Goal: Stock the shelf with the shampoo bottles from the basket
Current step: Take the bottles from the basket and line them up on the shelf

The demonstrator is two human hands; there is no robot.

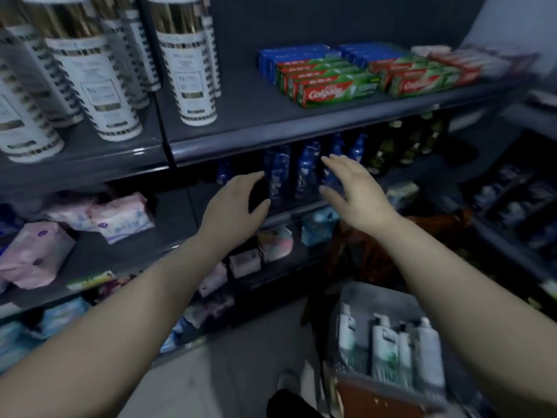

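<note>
Left hand and right hand hover at the front edge of the shelf, fingers apart and holding nothing, on either side of the blue bottles standing there. White pump bottles stand upright in the grey basket on the floor, under the right forearm.

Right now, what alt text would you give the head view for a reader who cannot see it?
The left hand and right hand, open and empty, reach toward blue bottles on a middle shelf. A grey basket of white pump bottles sits lower right; toothpaste boxes lie on the shelf above.
</note>
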